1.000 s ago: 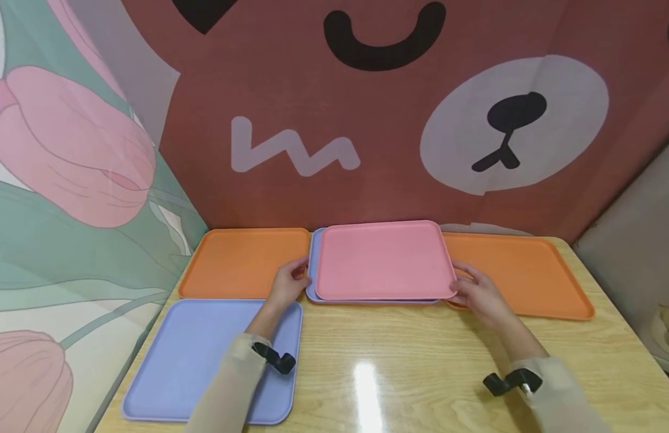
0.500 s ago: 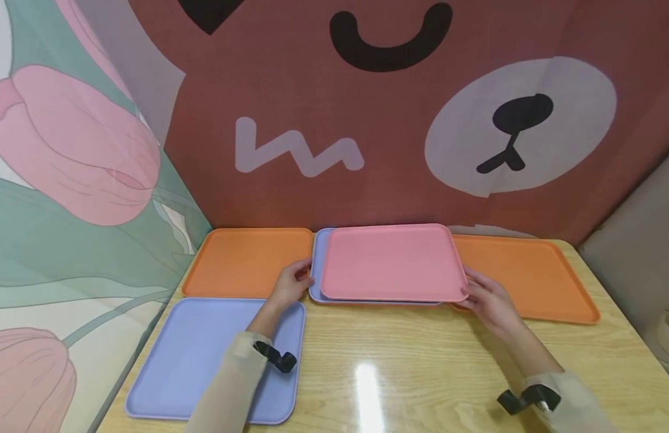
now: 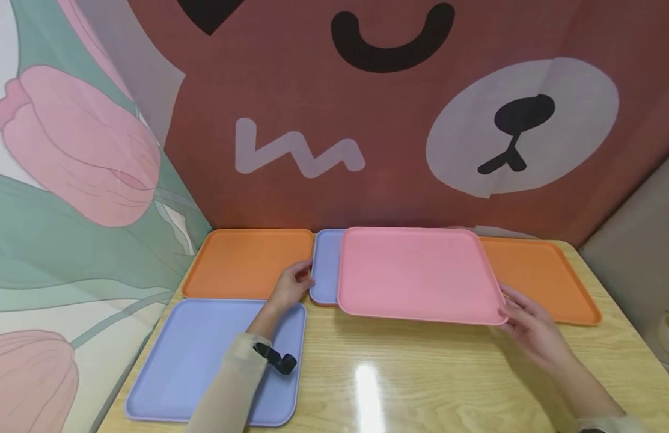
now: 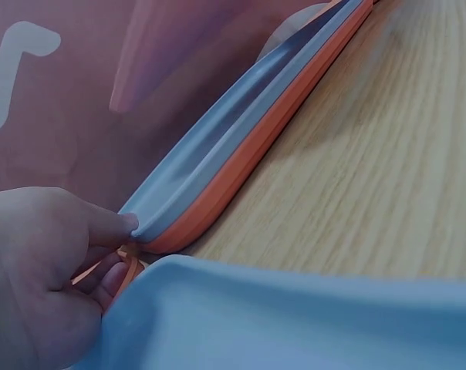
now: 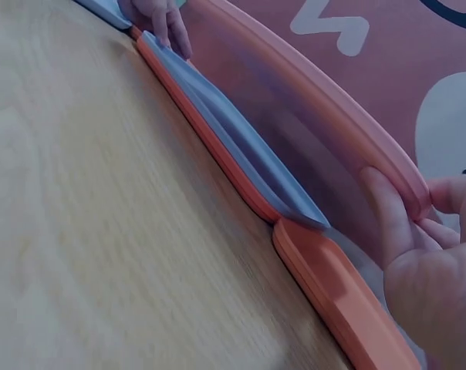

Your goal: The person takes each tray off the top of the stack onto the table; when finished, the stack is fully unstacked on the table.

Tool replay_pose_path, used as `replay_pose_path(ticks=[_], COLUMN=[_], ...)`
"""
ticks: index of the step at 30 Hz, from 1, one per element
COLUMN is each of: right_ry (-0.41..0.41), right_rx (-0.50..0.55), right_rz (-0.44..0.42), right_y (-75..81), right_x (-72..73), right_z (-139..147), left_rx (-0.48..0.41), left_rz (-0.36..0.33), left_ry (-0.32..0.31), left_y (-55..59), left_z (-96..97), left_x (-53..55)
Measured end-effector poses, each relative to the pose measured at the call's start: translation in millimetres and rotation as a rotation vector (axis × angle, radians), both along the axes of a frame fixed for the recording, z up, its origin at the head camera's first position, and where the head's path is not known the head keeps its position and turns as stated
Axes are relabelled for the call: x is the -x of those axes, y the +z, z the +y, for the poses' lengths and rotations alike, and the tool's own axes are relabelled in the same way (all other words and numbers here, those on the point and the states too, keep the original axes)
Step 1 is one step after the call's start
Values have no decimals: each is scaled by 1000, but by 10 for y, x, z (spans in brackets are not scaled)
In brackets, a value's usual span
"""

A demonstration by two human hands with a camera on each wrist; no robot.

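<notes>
My right hand grips a pink tray by its right-hand near corner, thumb on one face and fingers on the other. The pink tray is lifted and tilted above the middle stack, and the right wrist view shows a gap under it. That stack is a blue tray lying on an orange tray. At the stack's left end my left hand pinches the blue tray's corner, thumb on the rim and the other fingers curled below.
Another orange tray lies at the back left, and a further orange tray at the back right, partly covered by the pink one. A second blue tray is under my left forearm. The wooden table meets a printed wall behind.
The pink tray has come off the blue tray, moving right and toward me with my right hand. More of the blue tray's left end shows. My left hand stays at the same spot.
</notes>
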State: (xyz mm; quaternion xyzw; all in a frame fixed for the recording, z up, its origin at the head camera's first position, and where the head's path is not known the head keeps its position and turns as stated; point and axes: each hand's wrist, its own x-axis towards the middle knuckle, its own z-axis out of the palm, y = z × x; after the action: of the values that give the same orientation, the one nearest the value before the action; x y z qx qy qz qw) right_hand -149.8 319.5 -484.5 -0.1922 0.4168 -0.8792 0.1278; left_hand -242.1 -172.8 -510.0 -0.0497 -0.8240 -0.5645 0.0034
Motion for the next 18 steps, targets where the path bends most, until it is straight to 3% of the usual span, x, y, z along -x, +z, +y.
replay_pose_path(ticks=[7, 12, 18], right_ry=[45, 60, 169], right_rx=[-117, -251, -322], right_rz=[40, -71, -199], right_y=[50, 69, 28], right_x=[-324, -579, -789], right_z=[254, 405, 528], left_rx=[7, 20, 43], left_rz=[17, 4, 14], left_ry=[-4, -2, -10], left_y=[-16, -11, -6], left_z=[-5, -18, -31], left_x=[1, 1, -4])
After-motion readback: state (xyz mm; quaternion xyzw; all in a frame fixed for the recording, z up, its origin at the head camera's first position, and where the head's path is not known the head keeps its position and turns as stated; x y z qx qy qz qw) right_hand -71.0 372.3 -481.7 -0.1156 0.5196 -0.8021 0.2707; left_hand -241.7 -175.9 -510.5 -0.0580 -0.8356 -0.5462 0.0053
